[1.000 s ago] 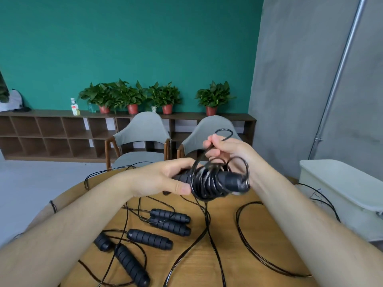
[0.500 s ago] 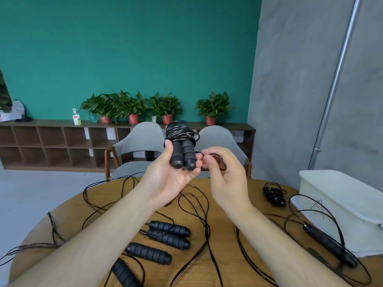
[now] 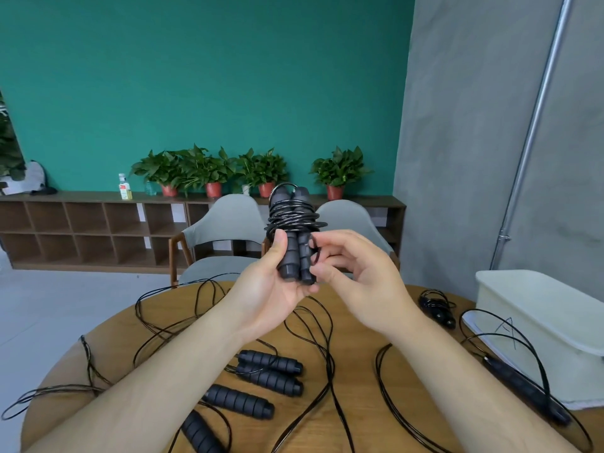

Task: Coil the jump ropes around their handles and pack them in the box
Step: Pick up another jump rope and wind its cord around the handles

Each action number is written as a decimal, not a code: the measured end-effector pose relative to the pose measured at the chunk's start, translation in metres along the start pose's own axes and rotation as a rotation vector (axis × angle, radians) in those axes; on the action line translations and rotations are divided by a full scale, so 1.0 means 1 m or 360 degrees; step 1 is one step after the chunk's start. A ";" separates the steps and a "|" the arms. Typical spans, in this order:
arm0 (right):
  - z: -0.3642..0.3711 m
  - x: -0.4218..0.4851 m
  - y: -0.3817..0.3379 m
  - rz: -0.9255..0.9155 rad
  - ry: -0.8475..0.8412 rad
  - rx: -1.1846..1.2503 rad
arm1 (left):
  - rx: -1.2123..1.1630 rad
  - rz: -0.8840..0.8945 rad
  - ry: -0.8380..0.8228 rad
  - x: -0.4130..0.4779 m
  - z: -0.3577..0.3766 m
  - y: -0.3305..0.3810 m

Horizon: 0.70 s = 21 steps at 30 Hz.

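head view: a coiled jump rope [image 3: 292, 220] is held upright above the round table [image 3: 356, 403], handles gripped in the left hand [image 3: 268, 292], last loop pinched by the right hand [image 3: 356, 279]. a second wound bundle [image 3: 436, 305] is seen beside the white box [image 3: 536, 322], not in it. several uncoiled ropes [image 3: 268, 371] are left on the table; packing is judged not begun.

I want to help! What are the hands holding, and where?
The left hand grips the coiled jump rope by its handles' lower ends; the right hand pinches its loose cord loop.
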State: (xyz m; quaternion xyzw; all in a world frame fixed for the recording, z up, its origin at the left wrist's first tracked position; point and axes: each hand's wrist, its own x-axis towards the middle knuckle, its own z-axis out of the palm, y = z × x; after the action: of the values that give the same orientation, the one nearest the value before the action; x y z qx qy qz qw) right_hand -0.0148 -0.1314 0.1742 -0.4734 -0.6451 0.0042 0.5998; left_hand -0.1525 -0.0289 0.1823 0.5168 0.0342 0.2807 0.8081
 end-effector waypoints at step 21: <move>0.009 0.010 -0.005 0.0230 0.0152 0.0120 | -0.0053 0.0047 -0.0020 0.005 -0.001 -0.015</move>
State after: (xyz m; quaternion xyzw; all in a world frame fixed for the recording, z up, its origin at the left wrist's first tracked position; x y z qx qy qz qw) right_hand -0.0231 -0.1227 0.1826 -0.4954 -0.5793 0.0492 0.6454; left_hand -0.1425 -0.0305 0.1697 0.5056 0.0167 0.2899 0.8124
